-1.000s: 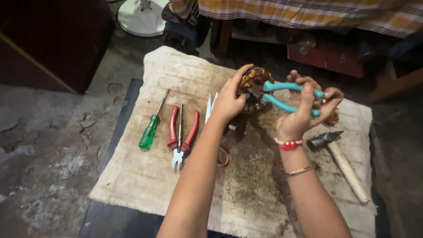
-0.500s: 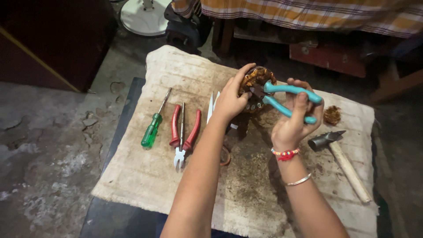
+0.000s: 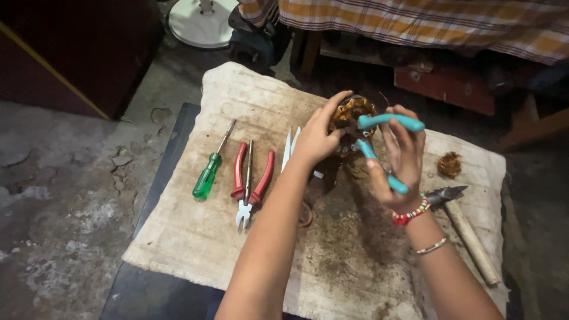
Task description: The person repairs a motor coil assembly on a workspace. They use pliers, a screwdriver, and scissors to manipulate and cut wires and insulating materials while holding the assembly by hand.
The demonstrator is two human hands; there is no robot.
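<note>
My left hand grips a round copper-wound coil piece, held up above a dirty cloth. My right hand holds teal-handled cutters, their handles spread, with the nose pointing into the coil. The cutter jaws are hidden behind the coil and my fingers. Both hands are close together over the middle of the cloth.
On the cloth lie a green screwdriver, red-handled pliers, pale tweezers, a hammer with a wooden handle and a small wad of copper wire. Dark furniture stands at the left, and a checked cloth hangs behind.
My right hand has shifted its grip and the teal handles have opened wider. The wad of copper wire, hidden behind my hand before, now shows on the cloth.
</note>
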